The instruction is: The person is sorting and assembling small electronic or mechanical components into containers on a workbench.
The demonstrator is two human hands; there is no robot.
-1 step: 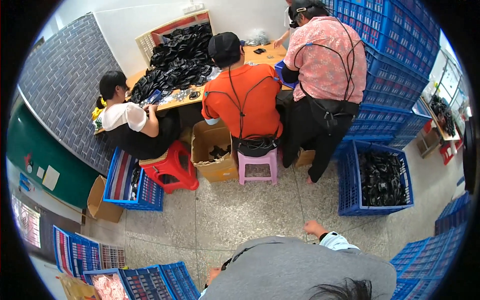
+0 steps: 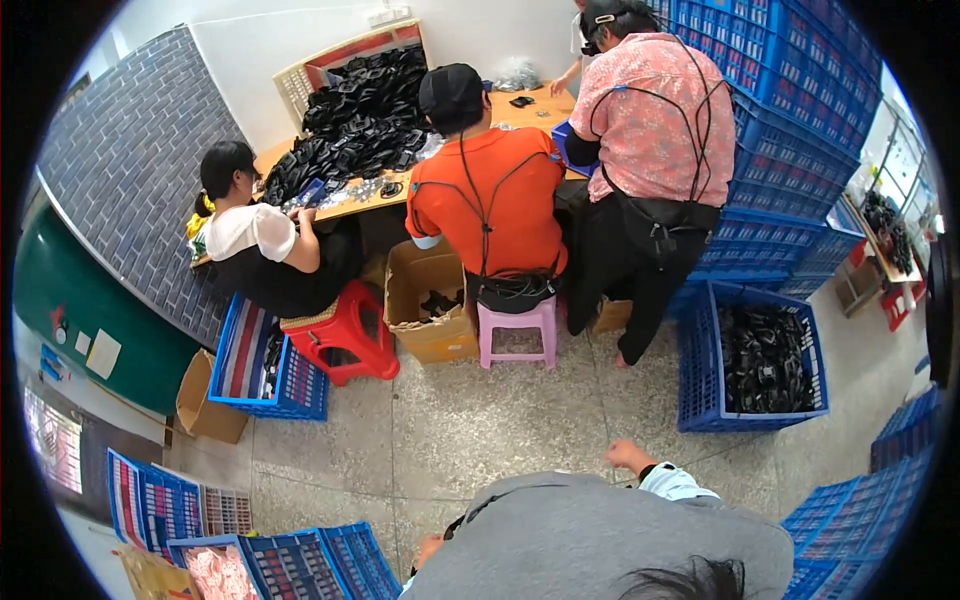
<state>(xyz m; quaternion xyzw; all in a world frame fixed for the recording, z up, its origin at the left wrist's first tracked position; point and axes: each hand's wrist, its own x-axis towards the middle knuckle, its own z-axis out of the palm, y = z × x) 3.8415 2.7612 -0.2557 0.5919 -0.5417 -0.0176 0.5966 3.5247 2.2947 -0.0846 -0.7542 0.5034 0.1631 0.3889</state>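
Observation:
My right hand (image 2: 628, 456) is out over the speckled floor (image 2: 500, 430) in front of my body. Its fingers look loosely curled, and nothing shows in them. A dark band circles the wrist below a pale blue cuff (image 2: 676, 481). Low at the left, my left hand (image 2: 428, 550) shows only in part beside my grey top (image 2: 610, 540), which hides its fingers. Neither hand touches any object that I can see. The nearest thing to the right hand is a blue crate (image 2: 700, 405) of black items (image 2: 762, 360); nearest the left are blue crates (image 2: 360, 560).
Three people work at a wooden table (image 2: 350, 208) heaped with black parts (image 2: 350, 125). A red stool (image 2: 365, 335), a pink stool (image 2: 517, 320) and a cardboard box (image 2: 430, 345) stand along it. Tall blue crate stacks (image 2: 770, 130) rise at the right. Another crate (image 2: 300, 395) stands left.
The whole view has shifted very slightly. My right hand has moved a touch to the left; the people and crates stay in place.

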